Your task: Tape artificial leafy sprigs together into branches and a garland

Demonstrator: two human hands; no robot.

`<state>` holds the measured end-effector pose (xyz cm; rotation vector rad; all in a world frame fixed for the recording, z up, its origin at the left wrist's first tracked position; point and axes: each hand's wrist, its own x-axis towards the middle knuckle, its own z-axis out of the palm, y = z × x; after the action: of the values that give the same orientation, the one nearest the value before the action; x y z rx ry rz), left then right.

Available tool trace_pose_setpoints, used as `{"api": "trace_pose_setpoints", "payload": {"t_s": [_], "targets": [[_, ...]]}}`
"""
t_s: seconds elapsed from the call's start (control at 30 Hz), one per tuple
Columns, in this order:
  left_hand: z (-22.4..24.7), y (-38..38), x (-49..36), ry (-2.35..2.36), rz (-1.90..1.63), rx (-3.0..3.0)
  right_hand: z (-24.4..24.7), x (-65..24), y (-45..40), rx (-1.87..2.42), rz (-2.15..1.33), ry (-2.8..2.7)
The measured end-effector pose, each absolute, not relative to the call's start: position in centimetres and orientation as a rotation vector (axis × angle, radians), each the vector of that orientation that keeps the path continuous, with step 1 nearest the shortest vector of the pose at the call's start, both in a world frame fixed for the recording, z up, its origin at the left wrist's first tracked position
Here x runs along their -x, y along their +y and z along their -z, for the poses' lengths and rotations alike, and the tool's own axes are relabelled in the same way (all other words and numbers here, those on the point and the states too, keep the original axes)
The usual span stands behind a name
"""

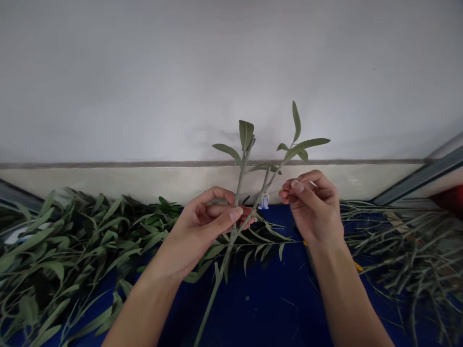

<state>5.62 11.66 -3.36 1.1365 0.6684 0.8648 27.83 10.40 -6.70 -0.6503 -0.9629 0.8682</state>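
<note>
Head view: left hand [206,226] has its grip closed around a forked leafy branch [238,193], held upright above the blue worktop [253,308]. Right hand [311,207] pinches a fine thread [275,191] running to a small white-blue tag [264,202] on the branch; tag markings unreadable.

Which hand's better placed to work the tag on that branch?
Right, probably. The right hand sits nearest the tag, pinching a thin strand that runs toward it. The left hand is occupied, wrapped around the branch.
</note>
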Motion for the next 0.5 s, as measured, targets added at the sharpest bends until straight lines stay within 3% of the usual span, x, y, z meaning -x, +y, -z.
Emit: {"api": "trace_pose_setpoints", "payload": {"t_s": [0.5], "targets": [[3.54, 11.7, -5.7, 0.702, -0.862, -1.135, 6.6, -27.99, 10.17, 0.654, -0.775, -1.013]]}}
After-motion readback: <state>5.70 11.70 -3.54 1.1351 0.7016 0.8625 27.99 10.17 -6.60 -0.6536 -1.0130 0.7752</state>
